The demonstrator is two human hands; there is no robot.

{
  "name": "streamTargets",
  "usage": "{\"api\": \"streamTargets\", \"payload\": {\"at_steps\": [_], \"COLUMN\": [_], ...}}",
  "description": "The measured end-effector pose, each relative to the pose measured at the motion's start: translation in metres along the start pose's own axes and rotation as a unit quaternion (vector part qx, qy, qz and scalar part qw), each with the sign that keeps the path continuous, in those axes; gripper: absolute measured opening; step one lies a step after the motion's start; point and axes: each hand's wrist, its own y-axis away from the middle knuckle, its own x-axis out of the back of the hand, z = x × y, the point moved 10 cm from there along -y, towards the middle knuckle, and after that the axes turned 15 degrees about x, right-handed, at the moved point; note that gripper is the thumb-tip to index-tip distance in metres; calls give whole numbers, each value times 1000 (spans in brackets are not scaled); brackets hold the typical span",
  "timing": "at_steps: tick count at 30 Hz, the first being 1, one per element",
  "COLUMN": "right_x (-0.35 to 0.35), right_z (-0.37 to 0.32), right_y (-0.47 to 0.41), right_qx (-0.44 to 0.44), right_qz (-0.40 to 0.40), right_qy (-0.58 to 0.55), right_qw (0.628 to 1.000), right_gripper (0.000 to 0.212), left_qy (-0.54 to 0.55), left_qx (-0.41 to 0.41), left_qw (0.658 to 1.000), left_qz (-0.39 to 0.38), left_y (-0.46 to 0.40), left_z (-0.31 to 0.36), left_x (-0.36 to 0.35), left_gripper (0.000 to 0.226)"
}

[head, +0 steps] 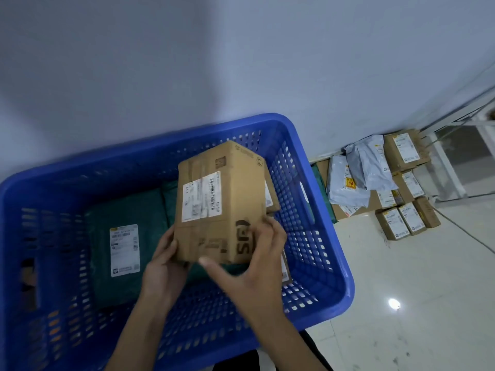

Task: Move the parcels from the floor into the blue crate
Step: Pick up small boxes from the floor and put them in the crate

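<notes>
- Box (222,202), brown cardboard w/ white label on top, is held over the blue crate (321,167), above its middle-right part, tilted.
- L hand (163,266) grips the box's near-left corner, fingers curled under, thumb up the side.
- R hand (257,258) holds the near-right end, fingers curled onto the box's right side, thumb stretched left along the near edge; somewhat blurred.
- Inside crate: green mailer (120,250) w/ white label lies flat on the bottom, left of centre; a 2nd green mailer (168,199) partly hidden behind the box; more brown boxes at the right wall, mostly covered, count unclear.
- Crate stands against the wall (241,49), left of the frame.
- Floor (401,277), pale glossy tile, right of the crate.
- Parcel pile (380,183) on the floor in the far-right corner by the wall: grey poly bags (361,170) lying over brown boxes, small labelled boxes (401,220) in a row at the near side.
- Pile is well apart from the hands, near the crate's far-right corner.
</notes>
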Motion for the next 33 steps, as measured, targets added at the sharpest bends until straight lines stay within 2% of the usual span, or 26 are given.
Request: {"api": "streamTargets", "payload": {"at_steps": [2, 4, 6, 9, 11, 15, 17, 19, 20, 23, 24, 26, 29, 30, 31, 33], "right_x": [3, 4, 10, 11, 12, 18, 21, 26, 29, 38, 38, 31, 17, 13, 9, 3], "right_z": [26, 44, 40, 18, 14, 17, 10, 2, 1, 6, 7, 9, 22, 25, 24, 18], "right_y": [-10, -21, -30, -33, -30, -24, -19, -13, -11, -12, -17, -31, -57, -65, -73, -87], "right_qx": [-62, -64, 16, 187, 231, 254, 295, 331, 337, 310, 297, 267, 181, 138, 94, 40], "right_qz": [4, -43, -117, -178, -164, -115, -85, -48, -35, -34, -59, -162, -358, -412, -458, -518], "right_qy": [-64, -99, -53, 100, 142, 114, 138, 174, 187, 181, 170, 152, 110, 65, 17, -38], "right_qw": [996, 992, 992, 961, 949, 954, 942, 926, 922, 933, 938, 938, 909, 898, 884, 853], "right_gripper": [93, 99, 107, 117, 120, 117, 115, 109, 106, 99, 100, 107, 115, 113, 108, 97], "left_qy": [-59, -128, -192, -267, -240, -238, -253, -279, -317, -435, -455, -508, -634, -659, -668, -644], "left_qx": [-19, -35, -37, -20, -21, -40, -52, -76, -97, -172, -192, -236, -236, -221, -197, -129], "left_qw": [998, 991, 980, 958, 966, 969, 964, 953, 937, 869, 855, 814, 726, 715, 717, 754], "left_qz": [-18, -13, 22, 105, 99, 54, 66, 91, 113, 161, 161, 152, 121, 81, 40, -24], "left_y": [7, 14, 20, 33, 41, 52, 52, 47, 43, 44, 48, 56, 57, 57, 56, 53], "left_z": [5, 10, 15, 20, 20, 21, 24, 29, 34, 51, 57, 69, 78, 75, 70, 57], "left_x": [-9, -13, -12, -9, -15, -33, -28, -14, -4, 14, 14, 10, -1, -8, -13, -20], "left_gripper": [44, 49, 50, 25, 26, 29, 28, 17, 28, 83, 100, 124, 143, 146, 144, 135]}}
